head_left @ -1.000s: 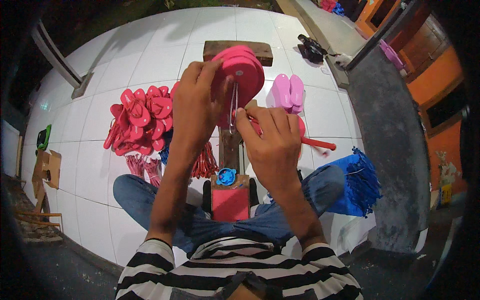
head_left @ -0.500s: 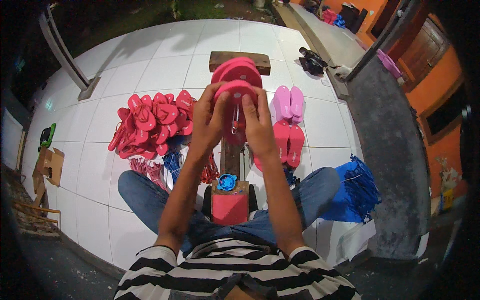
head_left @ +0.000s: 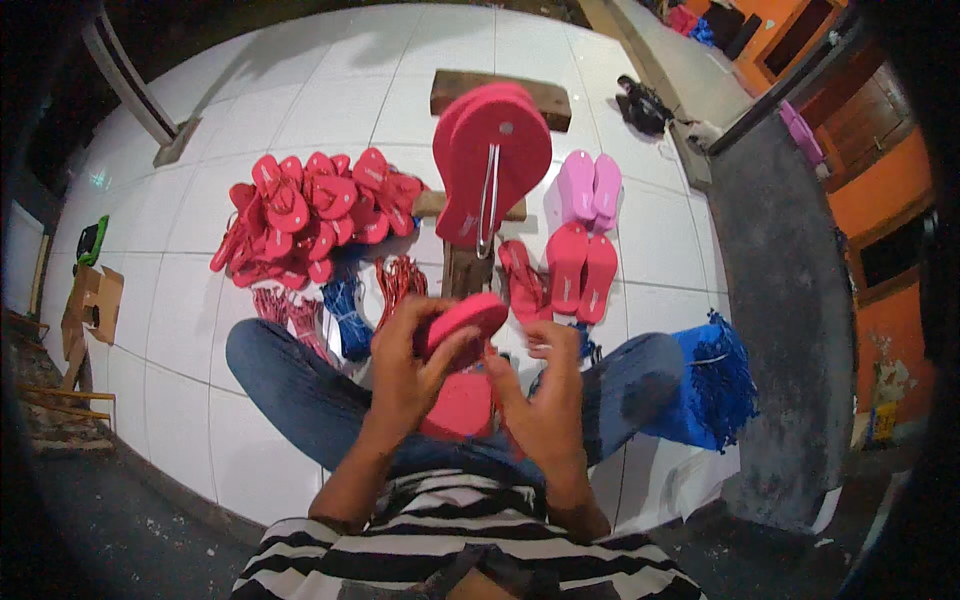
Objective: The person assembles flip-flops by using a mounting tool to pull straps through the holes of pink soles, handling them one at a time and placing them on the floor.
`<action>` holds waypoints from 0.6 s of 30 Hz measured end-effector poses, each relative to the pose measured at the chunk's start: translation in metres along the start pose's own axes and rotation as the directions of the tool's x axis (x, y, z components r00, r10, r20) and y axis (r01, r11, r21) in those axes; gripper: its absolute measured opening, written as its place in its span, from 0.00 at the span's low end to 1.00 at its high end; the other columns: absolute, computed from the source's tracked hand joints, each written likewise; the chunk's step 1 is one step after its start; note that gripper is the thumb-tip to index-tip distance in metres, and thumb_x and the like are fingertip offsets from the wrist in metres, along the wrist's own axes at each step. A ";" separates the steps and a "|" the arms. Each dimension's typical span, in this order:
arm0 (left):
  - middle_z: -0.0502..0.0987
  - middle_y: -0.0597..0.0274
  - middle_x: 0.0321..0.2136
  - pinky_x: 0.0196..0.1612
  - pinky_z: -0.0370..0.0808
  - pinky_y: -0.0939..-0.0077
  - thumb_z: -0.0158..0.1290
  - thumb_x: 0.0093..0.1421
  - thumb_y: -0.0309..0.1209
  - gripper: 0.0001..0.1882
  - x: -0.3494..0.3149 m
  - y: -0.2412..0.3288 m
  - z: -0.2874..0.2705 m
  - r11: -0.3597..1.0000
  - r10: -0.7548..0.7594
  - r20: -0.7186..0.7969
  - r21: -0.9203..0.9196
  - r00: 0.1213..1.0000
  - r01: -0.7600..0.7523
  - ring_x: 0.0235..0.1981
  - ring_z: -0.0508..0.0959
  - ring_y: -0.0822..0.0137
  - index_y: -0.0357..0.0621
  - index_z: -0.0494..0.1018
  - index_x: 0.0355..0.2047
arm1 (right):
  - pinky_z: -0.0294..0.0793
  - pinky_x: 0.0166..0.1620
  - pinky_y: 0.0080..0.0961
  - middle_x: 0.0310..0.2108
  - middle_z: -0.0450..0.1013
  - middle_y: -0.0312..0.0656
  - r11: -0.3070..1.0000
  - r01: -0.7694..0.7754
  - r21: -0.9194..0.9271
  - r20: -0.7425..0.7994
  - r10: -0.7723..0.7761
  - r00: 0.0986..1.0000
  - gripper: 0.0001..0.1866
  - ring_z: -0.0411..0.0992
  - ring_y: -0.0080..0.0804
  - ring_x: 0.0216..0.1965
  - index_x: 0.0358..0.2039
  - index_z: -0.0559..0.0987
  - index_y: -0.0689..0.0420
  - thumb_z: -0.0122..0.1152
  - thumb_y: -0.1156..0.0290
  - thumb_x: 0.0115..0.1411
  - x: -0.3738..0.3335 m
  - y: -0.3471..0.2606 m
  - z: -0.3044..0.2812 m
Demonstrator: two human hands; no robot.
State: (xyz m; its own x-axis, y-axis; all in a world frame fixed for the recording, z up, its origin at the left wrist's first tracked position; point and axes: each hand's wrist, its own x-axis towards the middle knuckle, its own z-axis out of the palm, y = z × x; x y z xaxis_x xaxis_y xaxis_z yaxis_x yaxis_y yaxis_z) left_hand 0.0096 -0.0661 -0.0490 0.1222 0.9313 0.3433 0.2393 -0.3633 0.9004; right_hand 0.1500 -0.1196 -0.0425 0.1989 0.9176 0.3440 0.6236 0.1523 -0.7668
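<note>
My left hand (head_left: 405, 350) is closed around a red flip-flop sole (head_left: 475, 322), held tilted over the near end of the wooden bench. My right hand (head_left: 545, 390) is beside it, fingers curled; a thin bit of red shows by its thumb, but I cannot make out what it grips. Beneath the hands lies a flat red pad (head_left: 460, 405). Farther off, several red soles (head_left: 510, 130) stand tilted on the bench, and a long metal loop (head_left: 490, 200) projects in front of them toward me.
A heap of red flip-flops (head_left: 310, 215) lies left. Bundles of blue straps (head_left: 347, 318) and red straps (head_left: 400, 280) lie nearer. On the right are pink soles (head_left: 590, 190), red soles (head_left: 583, 270) and blue straps (head_left: 715, 380). A cardboard box (head_left: 100, 300) stands far left.
Both hands have come down toward me from the metal loop, and the left now carries a red sole alone. My right hand has let go of the sole. The view has shifted slightly.
</note>
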 end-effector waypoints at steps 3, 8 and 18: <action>0.76 0.54 0.31 0.35 0.73 0.72 0.62 0.51 0.26 0.17 0.008 -0.008 0.000 0.995 0.081 -0.047 0.065 0.996 -0.078 0.31 0.77 0.61 0.37 0.71 0.40 | 0.69 0.30 0.37 0.28 0.70 0.52 0.985 0.007 -0.171 0.252 0.037 0.967 0.12 0.72 0.44 0.27 0.38 0.69 0.62 0.55 0.66 0.61 -0.003 0.008 0.021; 0.76 0.52 0.35 0.37 0.74 0.72 0.62 0.51 0.26 0.20 0.037 -0.031 -0.016 0.948 0.263 -0.013 0.186 0.965 -0.256 0.35 0.78 0.60 0.38 0.69 0.42 | 0.71 0.34 0.36 0.30 0.74 0.44 0.576 -0.627 0.524 0.673 0.171 0.719 0.18 0.72 0.43 0.29 0.43 0.69 0.58 0.46 0.55 0.66 -0.010 0.034 0.048; 0.71 0.46 0.44 0.52 0.68 0.64 0.51 0.56 0.22 0.22 -0.002 -0.067 -0.028 0.752 -0.099 -0.142 -0.658 0.985 -0.019 0.45 0.73 0.56 0.41 0.57 0.49 | 0.70 0.49 0.36 0.50 0.69 0.38 0.008 -0.302 0.953 0.271 0.420 0.866 0.34 0.70 0.35 0.47 0.57 0.63 0.53 0.47 0.40 0.60 0.014 0.068 0.065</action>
State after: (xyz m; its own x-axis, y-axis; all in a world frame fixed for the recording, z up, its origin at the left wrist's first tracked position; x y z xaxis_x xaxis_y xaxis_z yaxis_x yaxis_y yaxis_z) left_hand -0.0340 -0.0428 -0.1019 -0.0402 0.9571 0.2870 -0.4566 -0.2731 0.8467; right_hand 0.1459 -0.0723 -0.1245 0.2292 0.9582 -0.1713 -0.7759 0.0737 -0.6265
